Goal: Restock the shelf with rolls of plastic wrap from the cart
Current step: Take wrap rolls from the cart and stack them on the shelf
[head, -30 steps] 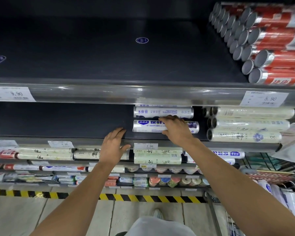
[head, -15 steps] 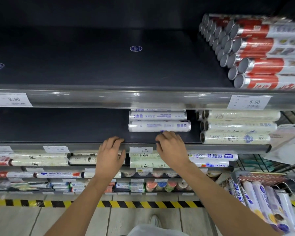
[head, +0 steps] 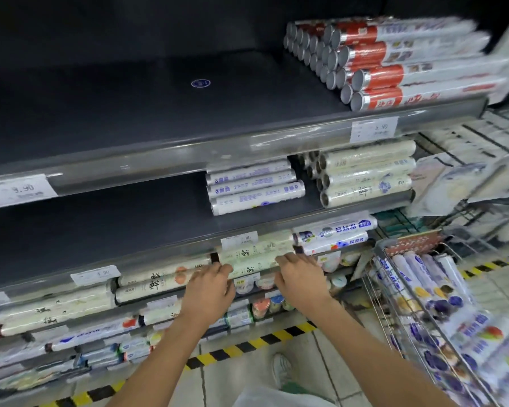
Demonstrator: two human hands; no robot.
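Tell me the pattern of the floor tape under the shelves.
The floor tape has yellow and black diagonal stripes, seen in the head view.

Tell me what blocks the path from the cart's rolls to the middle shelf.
Nothing visible does. The cart's rolls lie uncovered at the right, and the middle shelf is bare left of its three stacked rolls. Only the upper shelf overhangs it.

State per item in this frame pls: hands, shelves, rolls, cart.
left hand: empty, fingers loosely curled.
right hand: empty, fingers loosely curled, beside the left.
blue-print rolls: lying sideways, stacked on the middle shelf.
middle shelf: bare left of that stack.
red rolls: stacked at the right end of the top shelf.
cart: loaded with cart rolls.
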